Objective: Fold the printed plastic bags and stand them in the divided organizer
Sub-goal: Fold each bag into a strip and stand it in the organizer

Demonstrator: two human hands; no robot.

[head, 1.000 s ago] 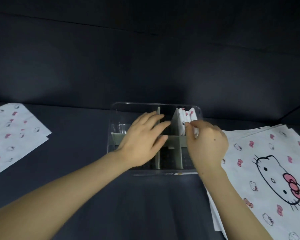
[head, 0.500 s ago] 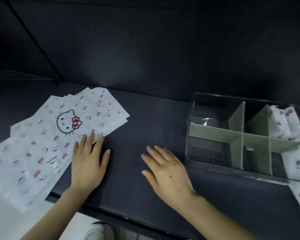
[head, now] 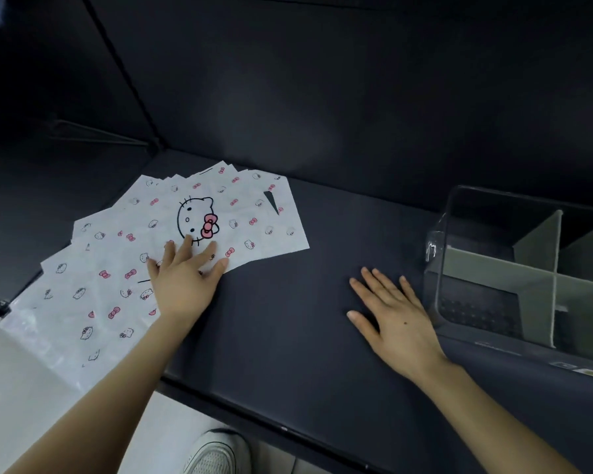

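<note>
Two hands in view, both flat, neither gripping anything. Nearest the camera is a white shoe (head: 214, 453) on pale floor, below the table edge and well left of the organizer (head: 439, 254). Next comes the dark table (head: 288, 336). Right hand (head: 397, 319) lies palm down on bare table just left of the organizer's clear near-left corner, fingers straight and spread, holding nothing. It looks slightly apart from the organizer wall, but I can't tell for sure. Left hand (head: 185, 282) is well left of the organizer, palm down on the fanned stack of printed bags (head: 110, 275). Its fingers are straight and spread, pressing on the top bag (head: 254, 213), fingertips at the lower edge of the big cat-face print with the pink bow. Bags are unfolded and flat, white with small pink bows and cat faces. The stack's near end overhangs the table edge on the side away from the organizer. Top bag's right edge is well apart from the organizer, with bare table between them. Organizer is cut off by the right frame edge: clear plastic walls, grey-green dividers (head: 486, 275) crossing inside and standing upright. Behind the organizer is a dark back panel (head: 322, 97).
</note>
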